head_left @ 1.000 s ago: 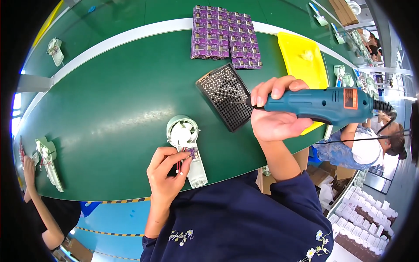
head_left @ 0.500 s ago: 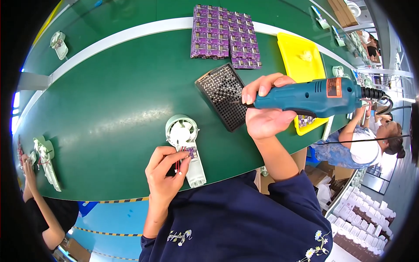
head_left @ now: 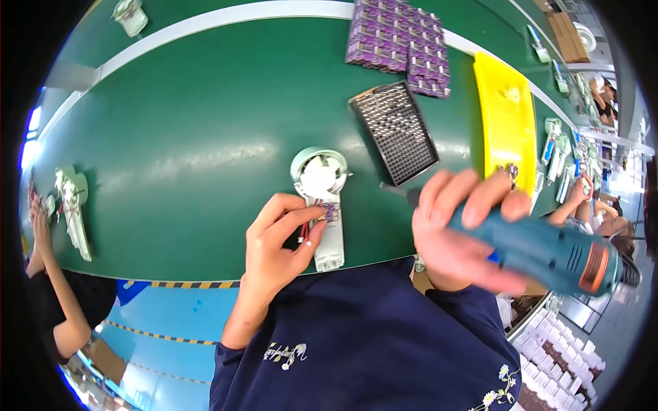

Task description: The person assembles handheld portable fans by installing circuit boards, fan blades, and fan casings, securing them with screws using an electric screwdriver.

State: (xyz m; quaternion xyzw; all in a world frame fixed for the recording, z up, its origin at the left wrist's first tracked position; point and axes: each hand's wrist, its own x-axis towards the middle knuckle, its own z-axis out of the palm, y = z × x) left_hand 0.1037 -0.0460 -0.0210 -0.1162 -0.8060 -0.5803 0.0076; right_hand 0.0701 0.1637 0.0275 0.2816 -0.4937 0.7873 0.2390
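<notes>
A pale green handheld fan housing [head_left: 332, 248] with white blades lies on the green table in front of me. My left hand [head_left: 281, 236] pinches a small purple circuit board [head_left: 332, 211] in the housing's handle, with red and black wires beside its fingers. Blurred by motion, my right hand [head_left: 456, 229] is wrapped round a teal electric screwdriver [head_left: 541, 253], whose bit points left toward the fan. A black perforated screw tray [head_left: 404, 137] with rows of small screws sits beyond, between my hands.
Stacked purple circuit board panels [head_left: 384, 38] stand at the back. To the right is a yellow bin [head_left: 504, 116] with a few small parts. Another fan housing [head_left: 74, 212] lies at the left, near a co-worker's hands [head_left: 40, 222]. More people work at the far right.
My right hand has brought the screwdriver down and to the right, away from the screw tray, tilting its bit end upward. My left hand stays on the circuit board. The whole view has shifted.
</notes>
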